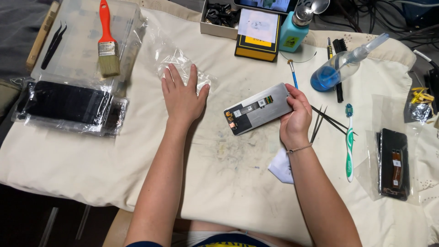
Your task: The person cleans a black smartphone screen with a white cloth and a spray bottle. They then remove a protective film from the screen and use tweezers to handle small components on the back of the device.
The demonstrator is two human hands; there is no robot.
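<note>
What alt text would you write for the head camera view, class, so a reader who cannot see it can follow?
A person's right hand grips one end of a grey phone screen panel lying on a cream cloth, while the left hand rests flat on a clear plastic bag. Around them lie an orange-handled brush, tweezers, a green toothbrush and a blue spray bottle.

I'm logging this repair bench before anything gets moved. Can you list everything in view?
Phone display panel: 1, grey back, centre, in right hand.
Clear plastic bag: 1, under left hand.
Paintbrush: 1, orange handle, on plastic box top left.
Bagged black panel: 1, left.
Toothbrush: 1, green and white, right.
Spray bottle: 1, blue liquid, upper right.
Teal dispenser bottle: 1, top.
Bagged dark screen part: 1, far right.
Black tweezers: right of the right hand; count unclear.
Cream cloth: 1, covers table.
Left hand: flat on bag.
Right hand: grips panel's end.
</note>
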